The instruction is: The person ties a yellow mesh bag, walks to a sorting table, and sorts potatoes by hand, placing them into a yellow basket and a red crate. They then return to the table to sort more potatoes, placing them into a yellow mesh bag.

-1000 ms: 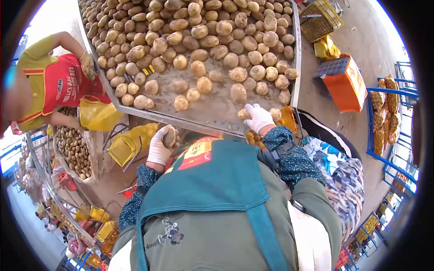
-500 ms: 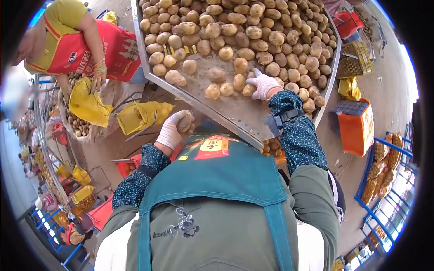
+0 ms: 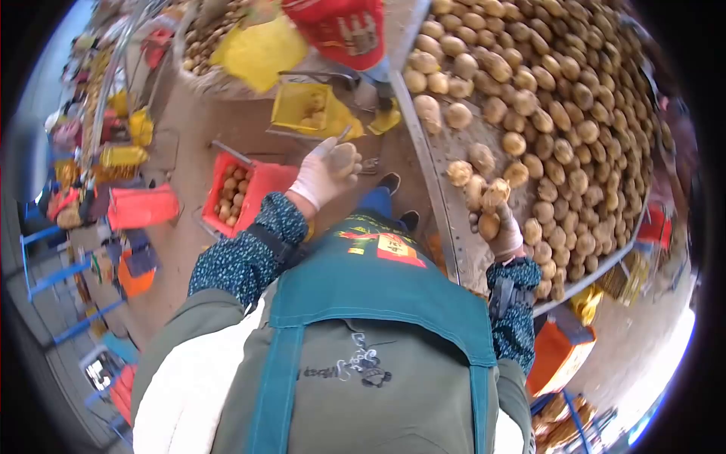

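Note:
My left hand (image 3: 316,186), in a pale glove, is closed around a potato (image 3: 343,160). It is held out over the floor, between a red bag with potatoes (image 3: 231,195) and a yellow bag (image 3: 296,106) held open on a frame. On the metal sorting table (image 3: 456,227), near its front edge, my right hand (image 3: 507,240) has its fingers curled around another potato (image 3: 489,225). Several loose potatoes (image 3: 482,157) lie just beyond those fingers. A large heap of potatoes (image 3: 575,144) covers the table's far and right parts.
A person in a red apron (image 3: 340,30) stands across from me, by a yellow mesh sack (image 3: 261,51) and a large sack of potatoes. An orange bag (image 3: 560,354) stands right of the table. My shoe (image 3: 390,181) shows below the apron.
The view has swung left, so the table now sits further right. My left hand has moved outward toward the bags with its potato. My right hand has turned and closed around a potato.

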The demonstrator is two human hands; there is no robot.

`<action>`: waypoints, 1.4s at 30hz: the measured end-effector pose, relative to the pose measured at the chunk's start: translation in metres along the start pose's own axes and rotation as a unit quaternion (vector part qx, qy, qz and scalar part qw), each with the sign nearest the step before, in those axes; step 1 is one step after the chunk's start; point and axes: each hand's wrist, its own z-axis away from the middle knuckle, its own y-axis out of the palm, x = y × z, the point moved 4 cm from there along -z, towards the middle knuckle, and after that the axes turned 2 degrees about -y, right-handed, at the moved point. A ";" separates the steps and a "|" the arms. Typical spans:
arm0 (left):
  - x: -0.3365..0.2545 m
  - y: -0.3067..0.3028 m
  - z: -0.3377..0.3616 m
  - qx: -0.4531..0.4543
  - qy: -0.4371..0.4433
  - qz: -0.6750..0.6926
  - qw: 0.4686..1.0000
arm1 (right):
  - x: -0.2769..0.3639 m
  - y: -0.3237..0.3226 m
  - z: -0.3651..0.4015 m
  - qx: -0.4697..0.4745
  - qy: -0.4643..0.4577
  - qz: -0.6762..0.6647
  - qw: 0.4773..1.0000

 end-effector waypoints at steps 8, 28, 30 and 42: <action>-0.090 -0.037 -0.034 -0.061 0.149 0.021 0.987 | -0.034 0.096 -0.010 0.007 0.101 0.017 0.995; -0.204 -0.096 -0.048 -0.095 0.248 -0.118 0.957 | -0.067 0.208 -0.160 0.042 0.174 0.117 0.977; -0.201 -0.087 -0.026 -0.118 0.237 -0.196 0.944 | -0.079 0.212 -0.179 0.062 0.167 0.152 0.972; -0.146 -0.070 0.047 0.086 0.117 -0.123 0.982 | -0.114 0.320 -0.253 0.163 0.262 0.340 0.888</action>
